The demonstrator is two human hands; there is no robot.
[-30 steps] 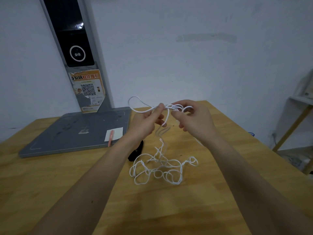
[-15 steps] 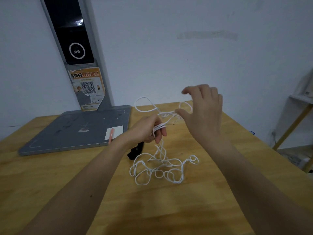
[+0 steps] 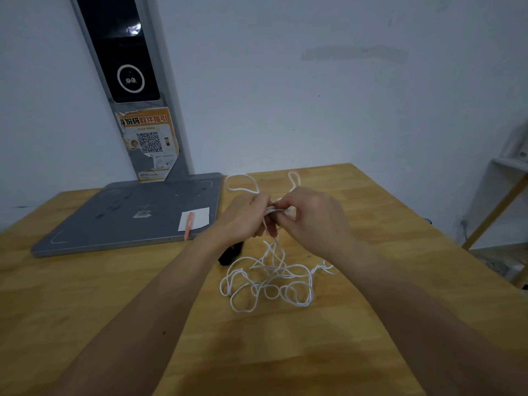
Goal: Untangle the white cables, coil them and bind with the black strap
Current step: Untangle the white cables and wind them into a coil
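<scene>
Both hands are raised just above the desk [image 3: 371, 224], close together, working the same stretch of the cables [image 3: 268, 281]. The left hand [image 3: 248, 217] is closed around a small bundle of white strands, with fingers curled and a few turns seemingly wrapped over them. The right hand [image 3: 311, 215] pinches the cable right beside it, thumb and fingertips drawn together on the strand. Two loose loops stick up behind the knuckles. Most of the cable lies below the hands in a heap of overlapping loops on the wood, joined to the hands by a few twisted strands rising from the pile.

The strap [image 3: 230, 254] lies on the desk just left of the heap, partly hidden under the left forearm, untouched.

This looks like the start of coiling while the tangle is not yet cleared. To do it well, I'd say the left hand should keep its turns snug but not crushed, and the right should draw cable up slowly, letting each loop in the heap fall open instead of tightening into a knot. If the rising strands lock together, it would be better to stop and shake them apart than to pull harder. Even-sized turns will make the strap easier to close.
</scene>
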